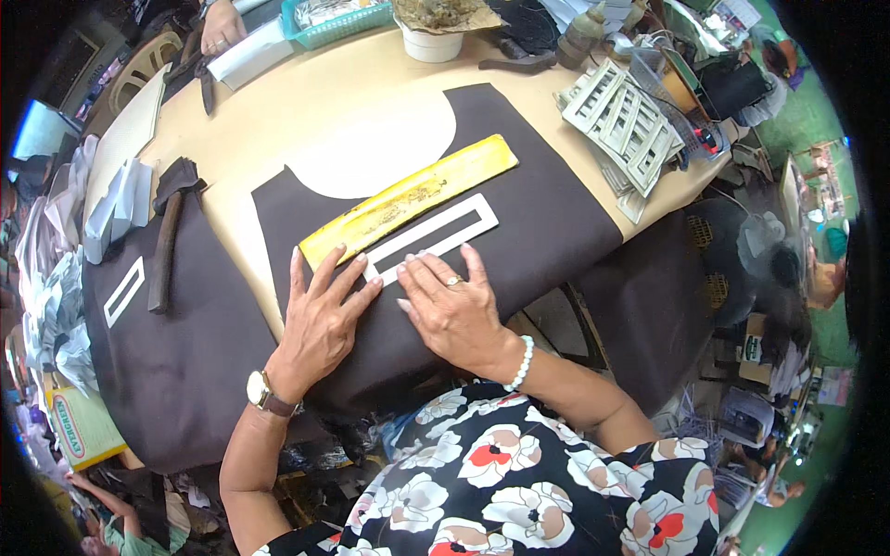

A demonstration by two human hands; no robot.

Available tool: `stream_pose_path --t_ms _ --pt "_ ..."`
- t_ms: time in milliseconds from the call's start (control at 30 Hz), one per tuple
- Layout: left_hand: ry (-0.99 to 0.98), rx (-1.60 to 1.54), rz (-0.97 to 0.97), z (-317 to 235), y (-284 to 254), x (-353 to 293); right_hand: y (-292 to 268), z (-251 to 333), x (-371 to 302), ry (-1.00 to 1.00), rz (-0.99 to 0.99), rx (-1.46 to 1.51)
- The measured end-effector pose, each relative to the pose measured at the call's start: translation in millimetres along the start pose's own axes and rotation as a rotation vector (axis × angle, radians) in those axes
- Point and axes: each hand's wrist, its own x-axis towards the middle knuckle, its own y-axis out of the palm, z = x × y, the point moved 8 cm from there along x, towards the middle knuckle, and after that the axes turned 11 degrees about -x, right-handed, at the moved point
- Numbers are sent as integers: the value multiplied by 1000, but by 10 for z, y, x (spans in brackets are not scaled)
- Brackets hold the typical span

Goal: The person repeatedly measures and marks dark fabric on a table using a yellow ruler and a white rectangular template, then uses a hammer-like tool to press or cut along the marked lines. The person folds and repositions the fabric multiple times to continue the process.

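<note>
A dark brown sheet of leather-like material [556, 213] lies over the table. On it rests a white rectangular frame [473, 220] with a long slot. My right hand [451, 301] lies with its fingers together and flat on the frame's near edge, thumb apart. My left hand [324, 320] is spread, its fingertips at the frame's left end and the lower end of a yellow, worn, bar-shaped piece [417, 196]. The yellow piece lies just beyond the frame, slanting up to the right. What is under my palms is hidden.
A hammer [170, 232] and another white slotted frame [123, 292] lie on dark material at left. Stacked white slotted pieces [626, 125] sit at the far right. A white tub [431, 44], a teal basket [336, 20] and another person's hand [222, 28] are at the far edge.
</note>
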Motion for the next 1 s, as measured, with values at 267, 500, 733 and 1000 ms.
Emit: stream_pose_path --t_ms 267,500,733,1000 --pt "-20 143 31 -193 28 43 -176 -813 -107 75 15 -254" --pt "19 472 52 -488 209 78 -108 -971 -54 14 28 -339" --pt "-297 221 -199 -246 -71 29 -54 -1080 554 -15 441 -127" --pt "-794 -33 -713 147 -11 -505 670 -1262 1404 -147 165 -24"
